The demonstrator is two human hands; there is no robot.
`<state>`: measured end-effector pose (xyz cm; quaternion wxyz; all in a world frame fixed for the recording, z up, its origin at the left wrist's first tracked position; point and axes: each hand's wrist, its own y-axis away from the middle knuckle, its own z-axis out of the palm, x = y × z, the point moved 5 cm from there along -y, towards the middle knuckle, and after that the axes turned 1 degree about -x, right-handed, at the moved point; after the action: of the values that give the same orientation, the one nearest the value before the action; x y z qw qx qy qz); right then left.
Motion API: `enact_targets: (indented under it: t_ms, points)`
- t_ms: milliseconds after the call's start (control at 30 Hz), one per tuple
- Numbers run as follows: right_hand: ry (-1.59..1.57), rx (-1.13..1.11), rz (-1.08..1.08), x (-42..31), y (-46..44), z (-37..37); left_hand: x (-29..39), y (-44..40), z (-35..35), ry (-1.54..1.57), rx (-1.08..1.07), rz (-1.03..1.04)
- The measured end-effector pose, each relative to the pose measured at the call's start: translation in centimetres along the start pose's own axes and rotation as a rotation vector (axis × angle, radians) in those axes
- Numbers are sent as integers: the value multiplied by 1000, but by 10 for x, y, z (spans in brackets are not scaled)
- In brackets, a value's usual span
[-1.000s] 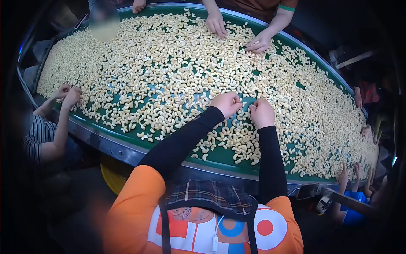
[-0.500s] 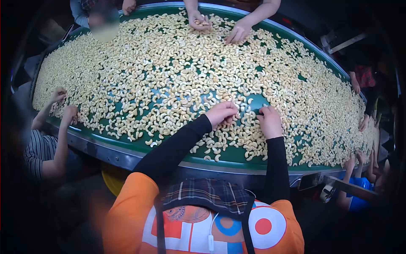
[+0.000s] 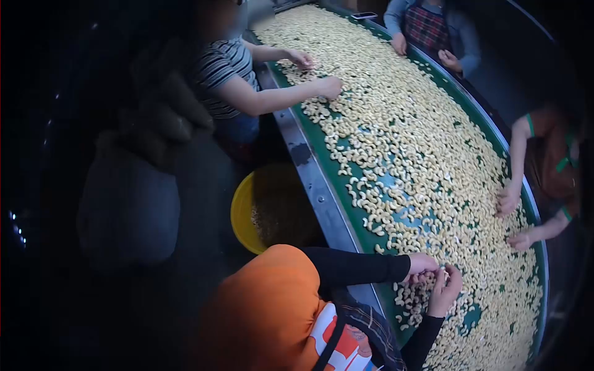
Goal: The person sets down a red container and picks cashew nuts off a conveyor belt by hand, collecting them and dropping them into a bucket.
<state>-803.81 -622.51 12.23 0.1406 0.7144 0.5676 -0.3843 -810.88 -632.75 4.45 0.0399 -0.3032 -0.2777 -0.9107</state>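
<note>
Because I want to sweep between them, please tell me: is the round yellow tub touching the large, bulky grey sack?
Apart. The head view shows a dark gap between the yellow tub and the grey sack.

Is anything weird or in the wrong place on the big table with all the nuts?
Maybe one thing: a flat, dark rectangular object, perhaps a phone, lies at the far edge of the long green table. It looks odd so close to the pale, curved cashew nuts. Below is too dark to check for spills.
</note>
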Motion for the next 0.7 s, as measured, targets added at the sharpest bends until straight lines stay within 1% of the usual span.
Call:
enact_targets:
  t_ms: [33, 67, 133, 167, 200, 267, 300, 333, 400, 433, 467, 500, 600, 633, 700]
  points:
    - [97, -14, 1, 2, -7, 5, 16, 9, -11, -178, -43, 80]
    - [70, -38, -35, 1, -10, 14, 31, 17, -27, -170, -1, 108]
    - [208, -108, -116, -4, -11, 27, 93, 60, -63, -736, 628, 496]
    - [282, -139, -155, -8, -10, 32, 100, 73, -75, -726, 665, 503]
    - [270, -157, -182, -12, -9, 36, 107, 86, -86, -947, 779, 496]
    - [492, -317, -93, -12, -6, 49, 118, 107, -105, -1398, 993, 436]
    - [610, -395, -49, -7, -4, 55, 107, 90, -114, -1485, 976, 385]
    - [604, -408, -71, -4, -2, 56, 91, 70, -116, -1573, 953, 329]
    - [632, -361, -3, 14, -2, 49, 73, 63, -89, -1590, 800, 400]
    - [649, -330, 35, 20, -2, 47, 67, 68, -74, -1546, 723, 391]
    - [655, -333, 26, 22, -2, 46, 61, 70, -63, -1501, 639, 390]
    - [625, -349, 33, 24, -1, 45, 56, 66, -66, -1497, 642, 397]
    - [572, -376, 67, 10, 0, 39, 40, 51, -79, -1112, 352, 660]
    - [562, -304, -13, -19, -6, 32, 51, 61, -78, -1114, 341, 658]
    - [532, -161, -177, -66, -16, 24, 72, 88, -97, -659, 312, 305]
